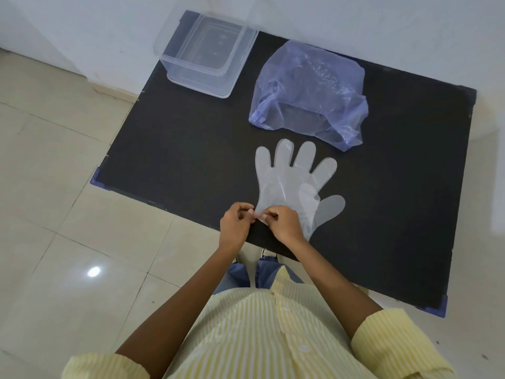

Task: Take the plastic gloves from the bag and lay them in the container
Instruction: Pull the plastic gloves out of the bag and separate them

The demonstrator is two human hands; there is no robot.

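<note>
Clear plastic gloves (293,180) lie flat on the black table (177,149), fingers pointing away from me; two thumbs show at the right, so two layers overlap. My left hand (236,224) and my right hand (282,224) both pinch the cuff edge at the near left corner of the gloves. A crumpled blue-violet plastic bag (308,91) lies just beyond the gloves. A clear rectangular container (207,54) stands at the table's far left corner; I see nothing inside it.
A white wall runs behind the table. Beige floor tiles (54,214) spread to the left. The table's near edge is right at my hands, and my feet show beneath it.
</note>
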